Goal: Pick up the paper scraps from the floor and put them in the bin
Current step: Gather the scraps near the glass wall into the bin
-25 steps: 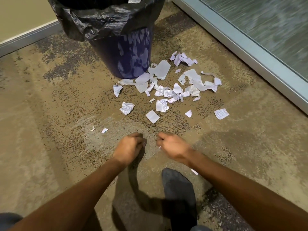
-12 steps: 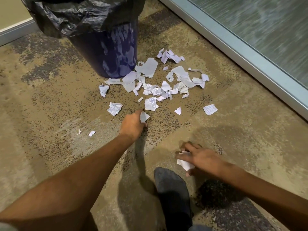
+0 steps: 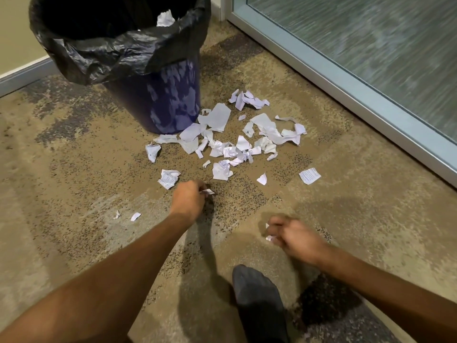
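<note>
A dark blue bin (image 3: 170, 102) lined with a black bag (image 3: 111, 53) stands at the top left, with one scrap inside by its rim. Several white paper scraps (image 3: 237, 142) lie scattered on the carpet to the bin's right and in front of it. My left hand (image 3: 189, 199) is low over the carpet just below the pile, fingers closed on a small flat scrap (image 3: 209, 192). My right hand (image 3: 294, 237) is nearer to me, fingers curled around a crumpled scrap (image 3: 270, 237). Two tiny scraps (image 3: 135, 216) lie left of my left hand.
A glass door with a metal frame (image 3: 346, 95) runs along the right side. A wall with a baseboard (image 3: 22, 75) is behind the bin at the left. My foot in a dark sock (image 3: 257, 300) rests on the carpet between my arms.
My left hand reached forward to a flat scrap near the pile and closed on it. My right hand dropped back, picked up a scrap near my foot and now holds it bunched up.
</note>
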